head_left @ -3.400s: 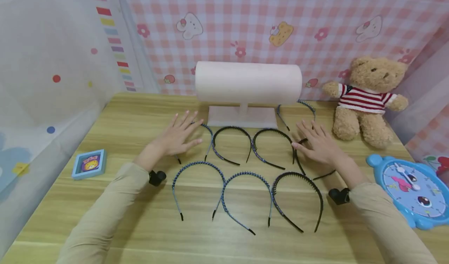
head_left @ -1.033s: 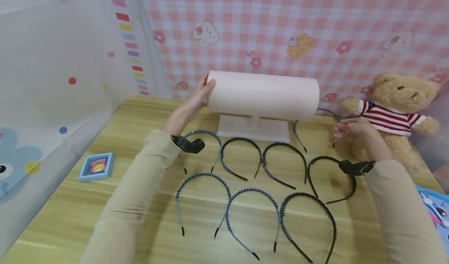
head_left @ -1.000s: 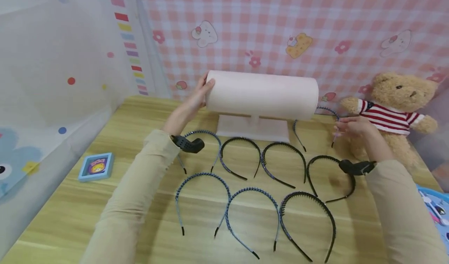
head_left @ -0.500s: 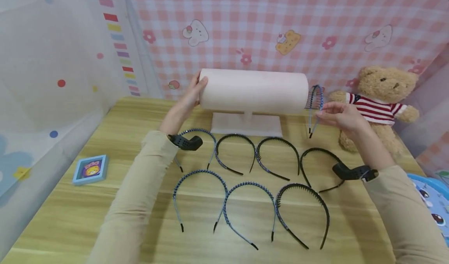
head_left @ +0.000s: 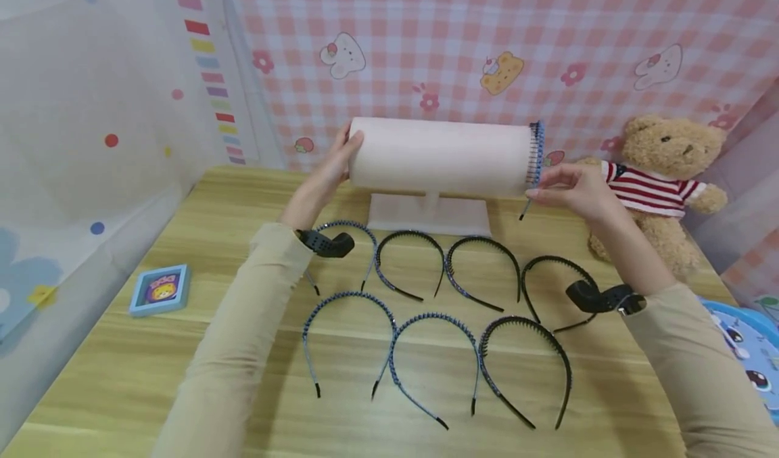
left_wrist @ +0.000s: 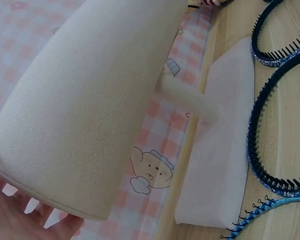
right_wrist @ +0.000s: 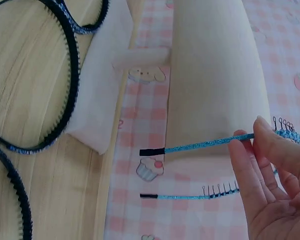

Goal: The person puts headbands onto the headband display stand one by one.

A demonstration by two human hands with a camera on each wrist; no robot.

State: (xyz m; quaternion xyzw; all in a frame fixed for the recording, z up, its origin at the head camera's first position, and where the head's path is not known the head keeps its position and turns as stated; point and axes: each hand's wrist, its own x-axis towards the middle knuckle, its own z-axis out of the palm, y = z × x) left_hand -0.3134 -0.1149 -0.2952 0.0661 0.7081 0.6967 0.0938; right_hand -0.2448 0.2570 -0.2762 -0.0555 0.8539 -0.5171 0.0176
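Blue headband point(head_left: 537, 150) stands upright at the white roll's point(head_left: 438, 153) right end, pinched by the right hand point(head_left: 575, 186); whether it is over the edge, I cannot tell. The left hand point(head_left: 335, 164) grips the opposite end, probably for steadiness. Fitting seems in hand; the next move likely calls for easing both ends around, then inward.
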